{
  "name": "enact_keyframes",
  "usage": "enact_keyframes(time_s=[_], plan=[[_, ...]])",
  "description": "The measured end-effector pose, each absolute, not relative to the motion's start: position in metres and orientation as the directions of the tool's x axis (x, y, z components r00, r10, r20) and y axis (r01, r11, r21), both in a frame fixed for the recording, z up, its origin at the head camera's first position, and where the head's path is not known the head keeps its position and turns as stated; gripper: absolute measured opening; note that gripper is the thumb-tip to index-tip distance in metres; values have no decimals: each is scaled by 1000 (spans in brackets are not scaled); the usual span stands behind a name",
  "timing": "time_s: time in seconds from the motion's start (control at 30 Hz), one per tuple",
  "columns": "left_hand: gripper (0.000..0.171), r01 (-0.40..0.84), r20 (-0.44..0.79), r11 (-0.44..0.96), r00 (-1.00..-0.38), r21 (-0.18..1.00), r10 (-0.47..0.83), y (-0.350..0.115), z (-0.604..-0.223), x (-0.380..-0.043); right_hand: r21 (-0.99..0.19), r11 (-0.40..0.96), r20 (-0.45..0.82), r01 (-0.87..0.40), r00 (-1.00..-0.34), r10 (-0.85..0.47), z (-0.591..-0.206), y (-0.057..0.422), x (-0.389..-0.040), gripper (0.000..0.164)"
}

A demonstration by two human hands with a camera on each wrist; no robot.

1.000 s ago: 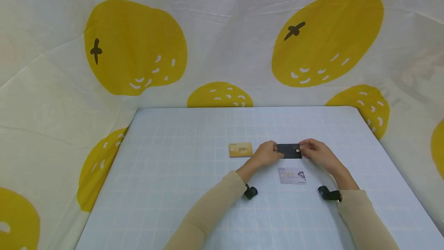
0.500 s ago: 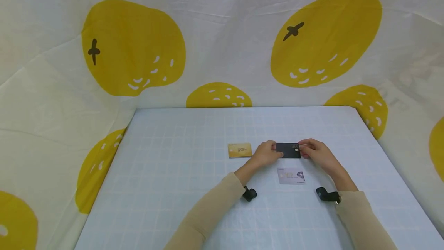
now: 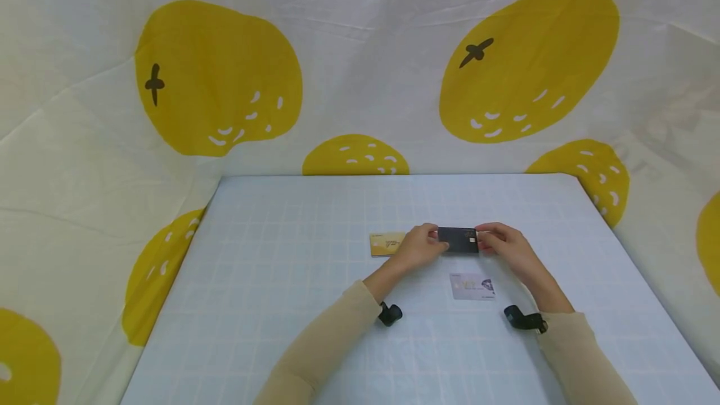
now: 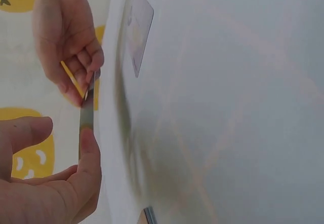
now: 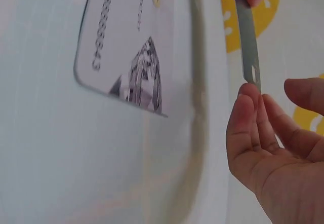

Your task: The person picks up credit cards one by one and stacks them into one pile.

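A black card with a small chip is held by both hands, one at each short end. My left hand pinches its left end, and my right hand pinches the right end. In both wrist views the black card appears nearly edge-on, raised over the table. A gold card lies left of it, its right end behind my left hand. Nearer me lies a silver card with a diamond picture; the right wrist view shows that silver card close up.
The table wears a pale checked cloth. Behind and at the sides hangs a white sheet with big yellow fruit prints. A small black device sits at the left wrist, another black device at the right.
Both hands have shifted a little left and slightly up in the head view, carrying the black card. My left hand now overlaps the gold card's right end.
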State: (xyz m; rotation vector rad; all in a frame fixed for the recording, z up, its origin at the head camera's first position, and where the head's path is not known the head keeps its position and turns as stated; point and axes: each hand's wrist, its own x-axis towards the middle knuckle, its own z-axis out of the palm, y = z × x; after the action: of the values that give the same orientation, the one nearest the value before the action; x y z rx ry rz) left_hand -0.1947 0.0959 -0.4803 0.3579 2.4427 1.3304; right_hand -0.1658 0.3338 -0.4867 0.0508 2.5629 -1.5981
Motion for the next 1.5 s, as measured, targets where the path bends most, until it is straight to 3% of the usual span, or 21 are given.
enact_keyframes(time_s=[0.57, 1.0, 1.27, 1.5], plan=[[55, 24, -158, 424, -908, 905, 389, 19, -479, -196, -977, 191, -115, 94, -988, -105, -491, 274, -181, 42], [46, 18, -158, 456, -925, 890, 345, -27, -479, -196, -971, 210, -145, 111, -977, -154, -494, 233, -190, 36], [42, 34, -130, 454, -936, 890, 327, -37, -483, -199, -958, 215, -221, 190, -967, -130, -500, 221, -193, 39], [39, 17, -137, 473, -948, 881, 288, -42, -490, -202, -953, 251, -212, 170, -966, -149, -502, 211, -196, 36]])
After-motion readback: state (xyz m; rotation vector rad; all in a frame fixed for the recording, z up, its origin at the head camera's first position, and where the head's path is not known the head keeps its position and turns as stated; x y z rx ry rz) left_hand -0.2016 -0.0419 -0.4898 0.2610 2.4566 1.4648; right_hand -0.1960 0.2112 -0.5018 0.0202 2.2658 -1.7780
